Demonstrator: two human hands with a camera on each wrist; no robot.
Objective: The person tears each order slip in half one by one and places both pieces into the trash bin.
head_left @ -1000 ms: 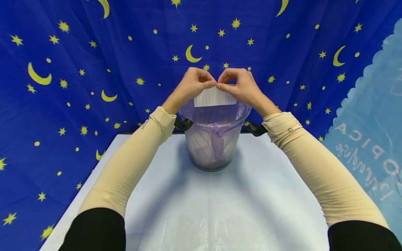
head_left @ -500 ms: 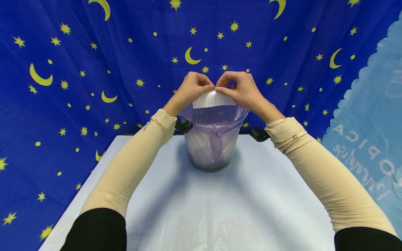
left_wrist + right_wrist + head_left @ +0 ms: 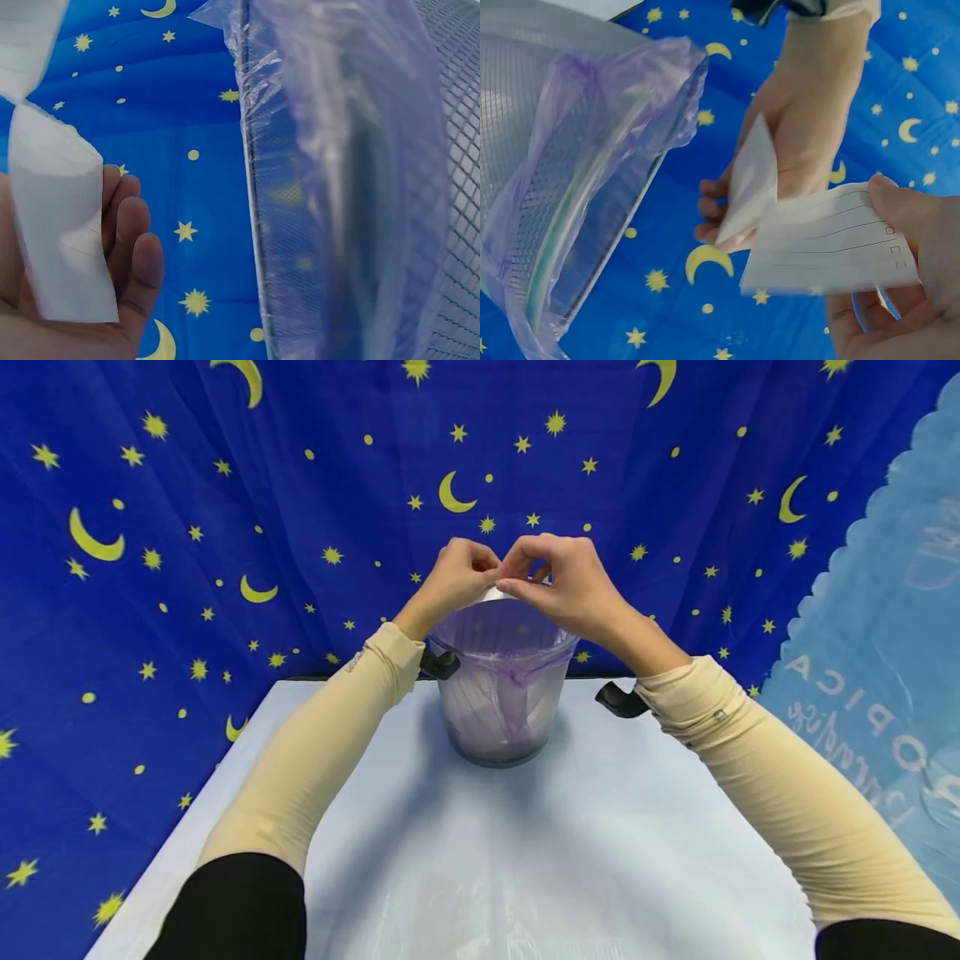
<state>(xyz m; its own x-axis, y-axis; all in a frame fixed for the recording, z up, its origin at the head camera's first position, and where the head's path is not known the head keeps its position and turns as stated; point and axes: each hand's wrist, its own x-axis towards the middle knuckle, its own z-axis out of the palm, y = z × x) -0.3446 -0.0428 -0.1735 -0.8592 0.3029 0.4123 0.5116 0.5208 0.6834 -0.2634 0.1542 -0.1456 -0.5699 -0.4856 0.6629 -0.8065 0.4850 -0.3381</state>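
My left hand and right hand meet above a mesh wastebasket lined with a purple plastic bag. Between them is a white sheet of paper, torn most of the way across. Printed lines and small boxes mark the right part of the paper, pinched between my right thumb and fingers. The left part of the paper lies against my left fingers, held near its torn edge. A narrow point still joins both parts in the left wrist view. In the head view the hands hide most of the paper.
The basket stands on a pale table near its back edge. Behind it hangs a blue cloth with yellow moons and stars. A light blue cloth with lettering hangs at right. Black wrist mounts flank the basket.
The paper hung flat and wide below the fingertips; now its parts are twisted apart. My right hand has moved left and slightly down, toward me, overlapping the left fingertips.
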